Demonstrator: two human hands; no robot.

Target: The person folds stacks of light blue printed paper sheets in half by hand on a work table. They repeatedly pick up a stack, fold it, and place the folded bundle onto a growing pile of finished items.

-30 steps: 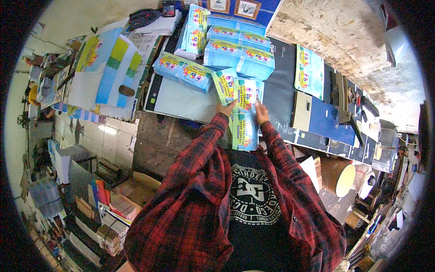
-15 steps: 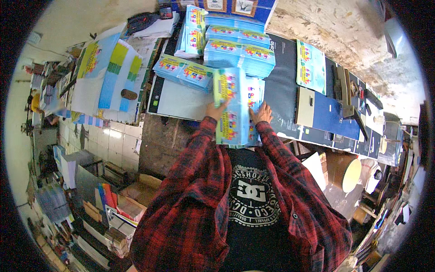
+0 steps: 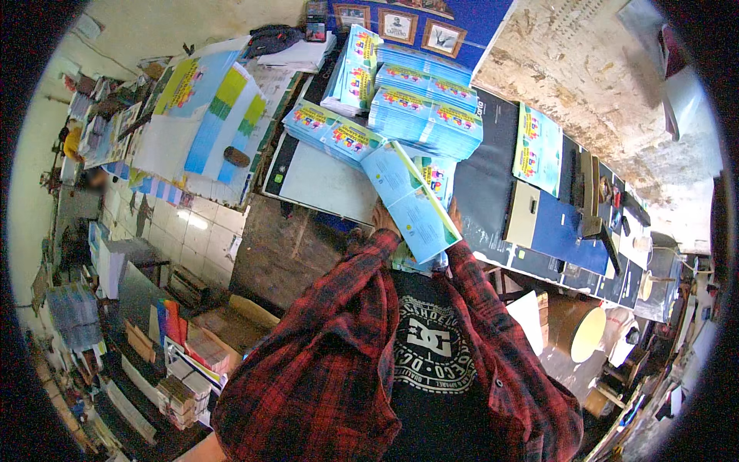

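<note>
A printed sheet [image 3: 410, 206], light blue with a yellow-green edge, slants in front of me over the near edge of the table. My left hand [image 3: 383, 218] is closed at its left edge, most of the fingers hidden behind the paper. At the right edge is my right hand [image 3: 455, 215], closed on the sheet and partly covered by it. Beneath it, more of the same colourful prints [image 3: 437, 175] show on the table. Just beyond, a stack of blue and yellow prints [image 3: 331, 132] lies to the left, and taller stacks [image 3: 426, 123] stand behind.
Another upright-looking pile [image 3: 355, 73] leans at the back left. On the dark tabletop [image 3: 493, 146], a separate print [image 3: 537, 150] lies at the right, near a blue board [image 3: 553, 219] and metal bars [image 3: 593, 192]. A side table with large printed sheets [image 3: 192, 115] stands left. A cardboard drum [image 3: 577, 331] sits below right.
The sheet between my hands has turned from upright to slanted and now shows a plainer blue face. My hands have moved lower, partly behind it. The whole view has shifted slightly.
</note>
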